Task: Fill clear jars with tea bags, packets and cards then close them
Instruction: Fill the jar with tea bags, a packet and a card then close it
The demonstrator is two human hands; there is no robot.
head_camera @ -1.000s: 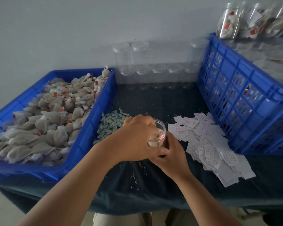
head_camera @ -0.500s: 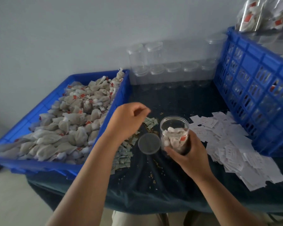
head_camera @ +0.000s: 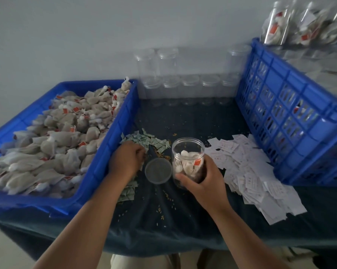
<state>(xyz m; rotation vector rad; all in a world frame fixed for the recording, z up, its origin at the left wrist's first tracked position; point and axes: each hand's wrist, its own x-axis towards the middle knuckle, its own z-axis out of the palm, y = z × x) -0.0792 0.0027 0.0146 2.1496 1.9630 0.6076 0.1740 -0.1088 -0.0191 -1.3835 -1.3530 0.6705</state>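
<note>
The right hand [head_camera: 202, 177] wraps its fingers round the lidless jar [head_camera: 188, 152]; the left hand [head_camera: 126, 162] curls fingers into the packets [head_camera: 156, 141], hold unclear. A hasty grab may snag several, or knock the lid [head_camera: 158, 170] just beside those fingers.

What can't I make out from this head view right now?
All head view:
- Whether the left hand holds any of the packets: its back hides the fingers.
- Base of the jar: covered by the right hand.
- Print on the cards: too small, blurred.
- Contents of the right crate: blurred, cut off by the right edge.
</note>
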